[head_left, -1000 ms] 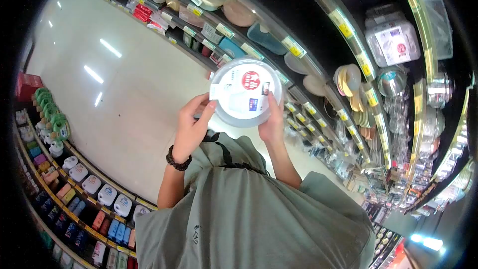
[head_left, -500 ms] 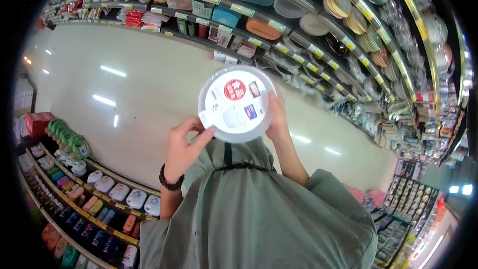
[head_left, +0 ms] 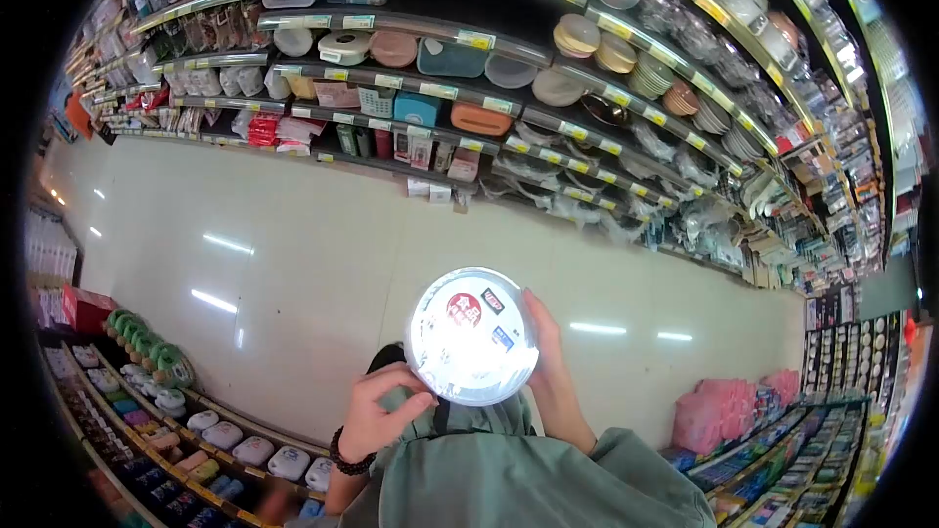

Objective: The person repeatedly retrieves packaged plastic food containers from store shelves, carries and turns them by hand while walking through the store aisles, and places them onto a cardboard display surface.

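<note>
A round clear container (head_left: pixel 471 336) with a white label, a red circle and a small blue picture faces up in front of the grey-green shirt. At its lower left edge my left hand (head_left: pixel 381 413), with a dark beaded bracelet on the wrist, pinches the rim between thumb and fingers. My right hand (head_left: pixel 548 337) grips the right side of the container, its fingers partly hidden behind it. Glare whitens the lower part of the label.
Long shelves (head_left: pixel 450 88) of containers, bowls and plates curve across the top and right. A low shelf (head_left: pixel 196 396) with white bottles stands at lower left. Pink packages (head_left: pixel 719 416) sit at lower right, and pale floor (head_left: pixel 323 264) lies between the shelves.
The container and both hands now sit lower in the view, still together. The view has swung, showing more of the upper shelves and the pink packages.
</note>
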{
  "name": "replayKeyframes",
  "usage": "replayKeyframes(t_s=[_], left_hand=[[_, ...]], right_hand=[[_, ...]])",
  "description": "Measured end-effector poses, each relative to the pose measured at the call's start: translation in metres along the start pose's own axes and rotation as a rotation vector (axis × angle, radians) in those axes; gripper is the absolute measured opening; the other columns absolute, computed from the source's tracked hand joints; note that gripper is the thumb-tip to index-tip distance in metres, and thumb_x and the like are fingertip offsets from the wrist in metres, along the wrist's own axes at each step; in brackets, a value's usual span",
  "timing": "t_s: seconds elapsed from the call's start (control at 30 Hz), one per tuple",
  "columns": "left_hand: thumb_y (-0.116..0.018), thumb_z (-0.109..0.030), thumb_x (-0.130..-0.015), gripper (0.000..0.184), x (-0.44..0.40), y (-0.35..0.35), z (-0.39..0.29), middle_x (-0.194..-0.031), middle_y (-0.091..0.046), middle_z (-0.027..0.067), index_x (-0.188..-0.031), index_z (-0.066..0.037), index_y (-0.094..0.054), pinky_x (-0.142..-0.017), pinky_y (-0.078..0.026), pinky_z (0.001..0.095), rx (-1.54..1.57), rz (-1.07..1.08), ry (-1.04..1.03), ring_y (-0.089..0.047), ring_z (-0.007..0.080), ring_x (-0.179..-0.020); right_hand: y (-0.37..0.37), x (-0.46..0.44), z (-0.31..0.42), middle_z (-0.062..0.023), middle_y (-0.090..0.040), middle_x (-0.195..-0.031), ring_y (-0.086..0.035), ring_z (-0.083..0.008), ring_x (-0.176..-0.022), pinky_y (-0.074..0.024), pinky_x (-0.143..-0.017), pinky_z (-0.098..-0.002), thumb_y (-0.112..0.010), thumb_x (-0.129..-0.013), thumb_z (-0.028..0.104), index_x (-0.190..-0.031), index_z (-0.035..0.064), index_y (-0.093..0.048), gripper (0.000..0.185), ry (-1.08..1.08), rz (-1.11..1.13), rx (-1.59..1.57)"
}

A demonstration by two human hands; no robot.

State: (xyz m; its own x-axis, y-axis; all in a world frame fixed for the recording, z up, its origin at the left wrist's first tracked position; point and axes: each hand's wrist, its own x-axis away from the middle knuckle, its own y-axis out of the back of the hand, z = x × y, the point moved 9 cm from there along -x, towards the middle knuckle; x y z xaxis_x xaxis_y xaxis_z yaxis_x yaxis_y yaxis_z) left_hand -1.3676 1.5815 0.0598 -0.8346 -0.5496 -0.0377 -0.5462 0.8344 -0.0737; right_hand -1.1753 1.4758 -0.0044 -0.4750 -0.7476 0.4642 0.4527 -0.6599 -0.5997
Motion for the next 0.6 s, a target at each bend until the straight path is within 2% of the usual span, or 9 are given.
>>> replayKeyframes(t_s=[0.17,0.2,0.23,0.3,0.33,0.4,0.43,0.5,0.6], left_hand=[[-0.078,-0.002,-0.081,0.013,0.026,0.016,-0.004,-0.082,-0.067,0.0084,-0.082,0.002,-0.065,-0.072,-0.049,0.0282,0.054,-0.002,-0.015,-0.065,0.0159,-0.078],[-0.079,-0.001,-0.08,0.017,0.032,0.021,-0.006,-0.083,-0.067,0.0075,-0.088,0.002,-0.065,-0.071,-0.049,0.0276,0.031,0.004,-0.091,-0.064,0.0151,-0.076],[-0.081,-0.003,-0.078,0.024,0.041,0.028,-0.002,-0.087,-0.067,0.0077,-0.094,0.001,-0.064,-0.073,-0.049,0.0284,0.09,-0.02,-0.07,-0.063,0.0155,-0.08],[-0.084,-0.006,-0.075,0.038,0.055,0.041,0.004,-0.095,-0.067,0.0082,-0.105,0.0,-0.061,-0.078,-0.049,0.0302,0.207,-0.074,-0.038,-0.063,0.0164,-0.086],[-0.087,-0.009,-0.072,0.052,0.059,0.048,0.004,-0.104,-0.065,0.0099,-0.113,0.0,-0.057,-0.083,-0.049,0.0323,0.138,-0.111,-0.111,-0.062,0.0185,-0.094],[-0.094,-0.016,-0.065,0.078,0.065,0.058,-0.001,-0.122,-0.061,0.0132,-0.128,-0.001,-0.049,-0.093,-0.048,0.0366,-0.01,-0.164,-0.25,-0.06,0.0227,-0.11],[-0.096,-0.02,-0.061,0.091,0.063,0.057,0.0,-0.131,-0.054,0.0154,-0.134,-0.001,-0.044,-0.099,-0.044,0.0386,0.048,-0.129,-0.233,-0.054,0.0252,-0.119],[-0.1,-0.027,-0.053,0.116,0.056,0.044,0.004,-0.148,-0.042,0.0196,-0.146,-0.001,-0.034,-0.111,-0.037,0.0426,0.171,-0.05,-0.178,-0.043,0.0302,-0.138],[-0.102,-0.033,-0.046,0.14,0.049,0.012,0.01,-0.161,-0.022,0.0218,-0.155,-0.001,-0.019,-0.119,-0.027,0.0447,0.163,0.217,-0.143,-0.028,0.0333,-0.148]], right_hand=[[0.001,0.044,-0.037,-0.0213,-0.063,-0.127,-0.065,-0.0297,-0.112,-0.0558,-0.094,-0.0401,-0.035,-0.106,0.046,-0.135,-0.0034,-0.051,0.06,-0.029,-0.105,-0.073],[-0.002,0.053,-0.041,-0.021,-0.059,-0.133,-0.061,-0.0295,-0.119,-0.0529,-0.099,-0.0412,-0.028,-0.106,0.053,-0.142,-0.0028,-0.045,0.068,-0.017,-0.13,0.077],[-0.002,0.059,-0.05,-0.0207,-0.057,-0.135,-0.059,-0.0294,-0.122,-0.0513,-0.101,-0.0415,-0.028,-0.106,0.054,-0.143,-0.0026,-0.043,0.07,0.008,-0.098,0.11],[-0.001,0.068,-0.062,-0.0202,-0.054,-0.14,-0.056,-0.0293,-0.127,-0.0482,-0.105,-0.0421,-0.026,-0.105,0.057,-0.147,-0.0022,-0.039,0.073,0.062,-0.022,0.182],[-0.008,0.075,-0.064,-0.0192,-0.051,-0.144,-0.052,-0.0295,-0.131,-0.0438,-0.11,-0.0423,-0.024,-0.103,0.062,-0.149,-0.0019,-0.035,0.079,0.059,0.008,0.222],[-0.008,0.082,-0.071,-0.019,-0.051,-0.144,-0.052,-0.0294,-0.131,-0.0437,-0.11,-0.0423,-0.021,-0.102,0.064,-0.149,-0.0018,-0.034,0.082,0.043,-0.003,0.249],[-0.004,0.087,-0.074,-0.0189,-0.051,-0.144,-0.052,-0.0293,-0.131,-0.0437,-0.11,-0.0423,-0.019,-0.102,0.065,-0.15,-0.0017,-0.034,0.084,0.037,-0.015,0.256],[-0.003,0.092,-0.075,-0.0161,-0.047,-0.147,-0.048,-0.0272,-0.134,-0.0392,-0.113,-0.0417,-0.022,-0.104,0.06,-0.151,0.0001,-0.031,0.077,0.046,0.102,0.234],[0.006,0.111,-0.072,-0.015,-0.047,-0.148,-0.046,-0.0256,-0.135,-0.037,-0.114,-0.0407,-0.02,-0.104,0.061,-0.151,0.0002,-0.031,0.078,0.015,0.129,0.154]])
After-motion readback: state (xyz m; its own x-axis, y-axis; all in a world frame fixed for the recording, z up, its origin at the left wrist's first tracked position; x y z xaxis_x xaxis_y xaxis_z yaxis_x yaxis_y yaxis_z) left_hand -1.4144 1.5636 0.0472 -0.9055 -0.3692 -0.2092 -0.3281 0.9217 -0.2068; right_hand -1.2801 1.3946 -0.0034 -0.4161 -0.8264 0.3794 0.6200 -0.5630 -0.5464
